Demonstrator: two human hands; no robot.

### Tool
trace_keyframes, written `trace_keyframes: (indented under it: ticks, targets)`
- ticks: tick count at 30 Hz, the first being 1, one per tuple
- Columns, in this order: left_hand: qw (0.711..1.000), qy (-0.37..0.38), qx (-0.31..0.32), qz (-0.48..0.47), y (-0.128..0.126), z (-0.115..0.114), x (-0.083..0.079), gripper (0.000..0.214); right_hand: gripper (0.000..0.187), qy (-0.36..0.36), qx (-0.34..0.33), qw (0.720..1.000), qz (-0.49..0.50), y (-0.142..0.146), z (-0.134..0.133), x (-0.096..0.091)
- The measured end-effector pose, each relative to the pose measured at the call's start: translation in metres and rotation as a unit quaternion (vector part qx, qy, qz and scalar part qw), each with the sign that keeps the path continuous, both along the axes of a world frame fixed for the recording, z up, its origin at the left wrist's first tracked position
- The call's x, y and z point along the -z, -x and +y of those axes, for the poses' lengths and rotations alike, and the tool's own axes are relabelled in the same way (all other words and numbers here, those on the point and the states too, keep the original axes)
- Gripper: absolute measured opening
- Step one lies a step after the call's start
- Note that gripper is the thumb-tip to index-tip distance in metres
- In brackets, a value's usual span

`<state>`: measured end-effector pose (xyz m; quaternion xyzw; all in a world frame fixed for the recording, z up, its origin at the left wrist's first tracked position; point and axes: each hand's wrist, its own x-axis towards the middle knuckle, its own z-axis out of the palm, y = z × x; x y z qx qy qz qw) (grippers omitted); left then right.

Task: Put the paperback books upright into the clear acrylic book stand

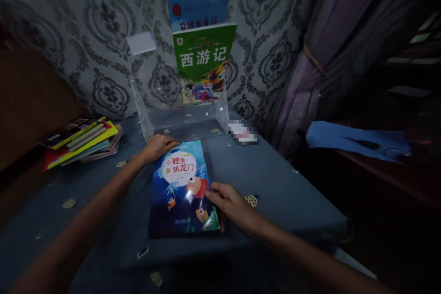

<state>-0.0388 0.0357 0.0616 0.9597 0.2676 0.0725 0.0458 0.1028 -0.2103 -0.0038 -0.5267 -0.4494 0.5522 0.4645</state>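
A blue children's book point(179, 202) with a cartoon fish and red Chinese title lies flat on the blue tablecloth point(275, 183). My left hand point(157, 146) rests at the book's far left corner, fingers curled onto its top edge. My right hand point(229, 204) lies on the book's right edge near the lower half, fingers bent against the cover. Behind the book stands a clear acrylic rack point(188, 117). It holds a green book point(203, 62) upright with a blue book point(200, 9) behind it.
A stack of several books point(82, 140) sits at the left of the table. Patterned wallpaper with a white note point(141, 42) is behind. A purple curtain point(310, 64) hangs right, with a blue cloth point(354, 140) on a dark ledge beyond the table's right edge.
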Motion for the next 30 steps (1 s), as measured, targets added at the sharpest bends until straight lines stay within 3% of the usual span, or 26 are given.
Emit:
trace_keyframes:
  ticks: [3, 8, 10, 12, 15, 17, 21, 25, 27, 28, 30]
  targets:
    - [0.999, -0.029, 0.011, 0.041, -0.007, 0.002, 0.016, 0.046, 0.042, 0.044, 0.002, 0.998, 0.046, 0.003, 0.000, 0.003]
    - [0.988, -0.101, 0.054, 0.101, -0.014, -0.003, 0.023, 0.039, 0.028, 0.087, -0.045, 0.990, 0.106, 0.015, -0.002, -0.003]
    - [0.982, -0.141, 0.064, 0.104, -0.017, -0.018, 0.026, 0.032, 0.020, 0.095, -0.078, 0.985, 0.119, 0.018, -0.003, -0.006]
    - [0.984, -0.147, 0.036, 0.095, -0.021, -0.042, 0.027, 0.029, 0.013, 0.107, -0.113, 0.980, 0.125, 0.020, -0.003, -0.007]
    - [0.992, -0.069, -0.013, 0.106, -0.025, -0.085, 0.023, 0.036, 0.010, 0.125, -0.170, 0.969, 0.130, 0.024, -0.001, -0.008]
    - [0.988, -0.060, -0.021, 0.138, -0.028, -0.108, 0.017, 0.042, 0.010, 0.141, -0.204, 0.961, 0.121, 0.027, 0.002, -0.009]
    - [0.976, -0.086, -0.044, 0.195, -0.032, -0.130, 0.009, 0.039, 0.011, 0.158, -0.280, 0.943, 0.081, 0.028, 0.010, -0.015]
    - [0.977, -0.074, -0.056, 0.190, -0.033, -0.129, 0.007, 0.029, 0.015, 0.111, -0.374, 0.920, 0.034, 0.001, 0.020, -0.025]
    - [0.981, -0.057, -0.060, 0.176, -0.031, -0.125, 0.007, 0.028, 0.015, 0.068, -0.389, 0.919, 0.006, -0.023, 0.030, -0.028]
    - [0.983, -0.042, -0.062, 0.165, -0.029, -0.123, 0.006, 0.028, 0.015, 0.046, -0.373, 0.927, -0.005, -0.037, 0.036, -0.028]
    - [0.988, -0.007, -0.069, 0.136, -0.026, -0.118, 0.006, 0.028, 0.014, 0.003, -0.264, 0.964, -0.014, -0.061, 0.049, -0.024]
